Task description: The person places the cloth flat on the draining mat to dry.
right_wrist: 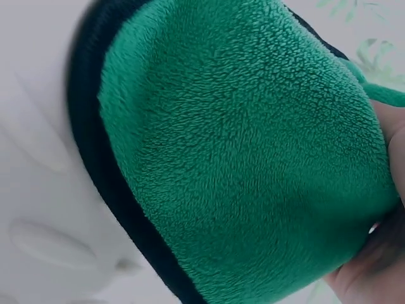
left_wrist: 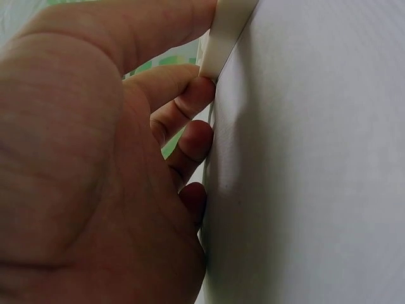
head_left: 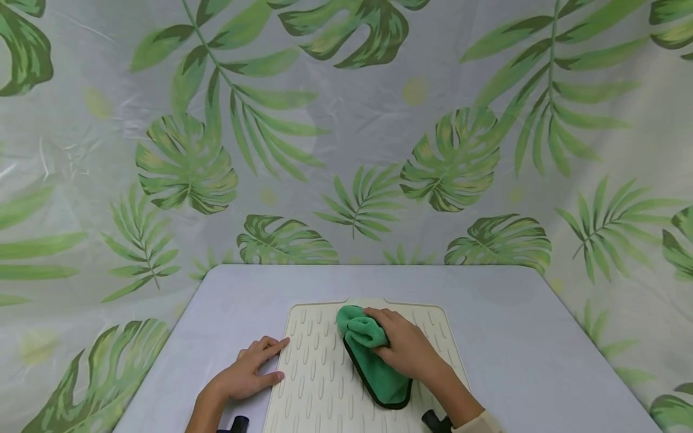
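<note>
So on my feed everything centres on a cream, rectangular mat with rounded corners (head_left: 305, 376), covered in raised elongated ridges — looks like plastic or rubber, can't tell which from here. It's lying flat on the white, smooth-topped desk (head_left: 514, 331), with a tab at the middle of its far edge.

The right hand (head_left: 408, 346) is above the mat, gripping a bunched-up part of a fluffy green fabric cloth with black edging (head_left: 381, 370). That cloth sits over the middle of the mat, its scrunched end toward the mat's far edge and its rounded, flatter end toward the near side. My right wrist view is mostly green pile, with a few ridges of the mat showing past the black edging.

The left hand (head_left: 243, 374) is at the mat's left edge, fingers spread, index fingertip and thumb touching the rim. The left wrist cam shows me the mat's side wall right at those fingers.

Behind the mat and desk there's a pale, shiny sheet printed with green leaves (head_left: 357, 120) — wrinkled in spots.
</note>
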The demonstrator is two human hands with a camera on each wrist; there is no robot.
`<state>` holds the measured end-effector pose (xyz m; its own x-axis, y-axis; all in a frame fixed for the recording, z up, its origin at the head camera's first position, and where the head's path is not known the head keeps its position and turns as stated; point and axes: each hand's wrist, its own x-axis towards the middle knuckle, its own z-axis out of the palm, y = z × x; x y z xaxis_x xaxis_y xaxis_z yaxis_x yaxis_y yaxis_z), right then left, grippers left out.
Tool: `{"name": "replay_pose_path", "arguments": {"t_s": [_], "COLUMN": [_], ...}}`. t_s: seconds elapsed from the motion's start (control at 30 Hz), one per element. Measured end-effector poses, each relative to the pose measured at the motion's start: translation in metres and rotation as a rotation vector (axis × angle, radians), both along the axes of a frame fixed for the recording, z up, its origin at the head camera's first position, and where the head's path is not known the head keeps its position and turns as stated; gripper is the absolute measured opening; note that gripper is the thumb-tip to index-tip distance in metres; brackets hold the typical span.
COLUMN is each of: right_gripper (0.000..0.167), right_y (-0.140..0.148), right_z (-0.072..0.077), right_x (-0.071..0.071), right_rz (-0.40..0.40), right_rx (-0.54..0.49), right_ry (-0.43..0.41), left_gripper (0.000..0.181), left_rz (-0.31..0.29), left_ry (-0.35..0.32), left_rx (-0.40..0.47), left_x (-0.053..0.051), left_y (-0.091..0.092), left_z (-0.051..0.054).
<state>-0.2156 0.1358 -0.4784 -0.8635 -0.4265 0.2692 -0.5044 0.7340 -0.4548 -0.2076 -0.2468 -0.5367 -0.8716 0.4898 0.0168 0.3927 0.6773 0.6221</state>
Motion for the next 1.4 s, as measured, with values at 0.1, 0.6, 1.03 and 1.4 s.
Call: {"name": "replay_pose_path", "arguments": {"t_s": [0.1, 0.6, 1.03, 1.4], "right_gripper": [0.065, 0.087, 0.095, 0.113], "right_y": [-0.002, -0.003, 0.0, 0.022], "right_z": [-0.004, -0.018, -0.028, -0.026], "right_x": [0.0, 0.003, 0.003, 0.005], "right_rz": [0.003, 0.041, 0.073, 0.049], "right_rx": [0.02, 0.092, 0.11, 0.018], "right_ry": [-0.019, -0.014, -0.132, -0.148], "left_gripper": [0.07, 0.07, 0.07, 0.071], "left_rz": [0.003, -0.009, -0.009, 0.023], "left_ry": [-0.001, 0.023, 0.023, -0.026], "left_rx": [0.001, -0.013, -0.007, -0.049], "left_x": [0.0, -0.003, -0.001, -0.004], "left_y": [0.0, -0.002, -0.002, 0.0], "left_z": [0.0, -0.004, -0.005, -0.004]}}
